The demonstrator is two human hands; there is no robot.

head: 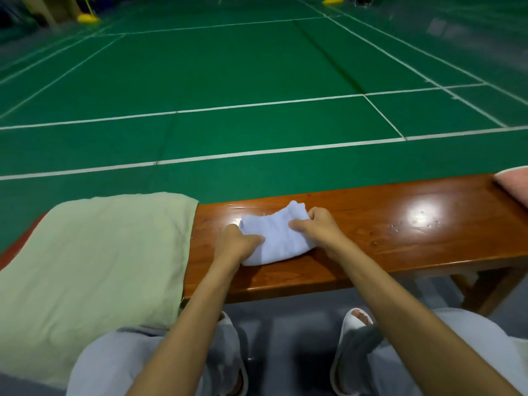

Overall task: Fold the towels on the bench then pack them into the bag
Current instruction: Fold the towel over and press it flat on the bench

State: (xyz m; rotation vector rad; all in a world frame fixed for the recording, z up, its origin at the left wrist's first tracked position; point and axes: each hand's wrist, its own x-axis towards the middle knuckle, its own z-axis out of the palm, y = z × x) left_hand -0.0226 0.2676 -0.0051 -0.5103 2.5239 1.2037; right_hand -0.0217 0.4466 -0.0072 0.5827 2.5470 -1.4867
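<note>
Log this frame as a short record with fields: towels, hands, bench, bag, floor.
white towel: small, partly folded, lying mid-bench
left hand: grips the towel's left edge
right hand: pinches its right edge
bench: glossy brown wood
green cloth: large, draped over the bench's left end
pink cloth: at the bench's far right, mostly out of frame
bag: not in view
floor: green court with white lines

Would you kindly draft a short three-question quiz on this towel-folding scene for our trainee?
1. True or false: the left hand and right hand both hold the white towel.
2. Which towel lies to its left on the bench? A green, B blue, C black.
3. Fill in: the pink cloth lies at the bench's ____ end.
Key: 1 true; 2 A, the green towel; 3 right.
</note>
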